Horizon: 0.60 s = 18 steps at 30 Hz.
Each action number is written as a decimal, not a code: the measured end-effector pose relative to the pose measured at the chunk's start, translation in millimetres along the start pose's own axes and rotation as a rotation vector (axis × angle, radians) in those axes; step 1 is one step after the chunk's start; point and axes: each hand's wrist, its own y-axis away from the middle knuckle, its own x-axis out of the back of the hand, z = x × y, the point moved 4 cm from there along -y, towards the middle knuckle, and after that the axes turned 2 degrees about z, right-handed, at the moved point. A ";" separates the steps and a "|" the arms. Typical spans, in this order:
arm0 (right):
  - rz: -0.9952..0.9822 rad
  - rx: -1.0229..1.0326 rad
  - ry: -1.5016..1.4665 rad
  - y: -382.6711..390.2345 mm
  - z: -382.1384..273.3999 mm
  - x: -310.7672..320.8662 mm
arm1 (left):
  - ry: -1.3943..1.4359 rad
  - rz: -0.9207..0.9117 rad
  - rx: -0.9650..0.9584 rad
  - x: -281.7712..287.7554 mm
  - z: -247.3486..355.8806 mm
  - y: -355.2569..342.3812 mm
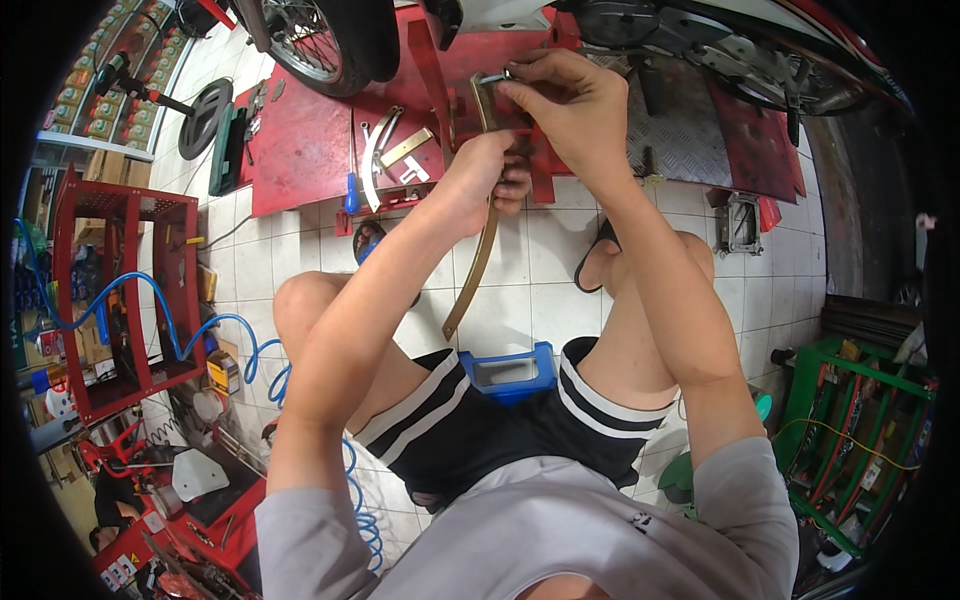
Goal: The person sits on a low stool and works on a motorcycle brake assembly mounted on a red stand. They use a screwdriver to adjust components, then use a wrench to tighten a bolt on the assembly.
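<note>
Gold-coloured metal makes the long curved strip [475, 272], which, in the head view, we hold before the red workbench [300, 150]. Our left hand [488, 172] is curled around it; our right hand [578, 108] pinches a small silvery metal piece [494, 78] at its upper end.

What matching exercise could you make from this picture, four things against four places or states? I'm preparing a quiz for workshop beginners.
Things
1. Left hand
2. Screwdriver
3. Right hand
4. Wheel

Places and states
A. Pinching a small metal piece with thumb and finger
B. Spoked, at the top of the picture
C. Closed around a curved metal strip
D. Lying at the edge of the red table

Right pairs: 1-C, 2-D, 3-A, 4-B
</note>
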 end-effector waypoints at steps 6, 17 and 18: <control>-0.026 0.086 0.161 9.2 1.6 -13.0 | -0.040 -0.041 -0.002 -2.9 -1.0 7.2; -0.155 -0.323 0.220 20.1 43.2 -41.2 | -0.026 0.225 0.009 31.5 -15.1 -22.4; -0.160 -0.356 0.235 19.4 47.1 -43.9 | -0.020 0.255 0.004 36.6 -17.7 -26.0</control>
